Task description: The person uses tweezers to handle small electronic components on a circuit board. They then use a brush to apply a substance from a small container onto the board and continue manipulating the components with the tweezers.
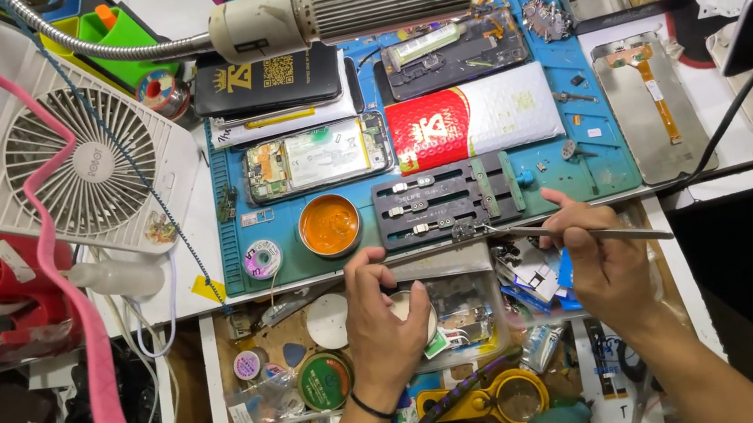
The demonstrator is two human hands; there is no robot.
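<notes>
My right hand (606, 261) grips metal tweezers (541, 232) whose tips pinch a tiny component at the front edge of the blue work mat (600, 161), beside a black board-holding fixture (455, 199). My left hand (384, 321) is curled around a small round white object (404, 306) over an open drawer (215, 398) full of parts. A round tin of orange paste (329, 225) sits on the mat just above my left hand.
On the mat lie an opened phone (317, 156), a red and white packet (473, 118), a black box (267, 82) and another opened phone (452, 53). A white fan (56, 157) stands left, a gooseneck lamp (344, 3) hangs above. A phone back panel (651, 102) lies right.
</notes>
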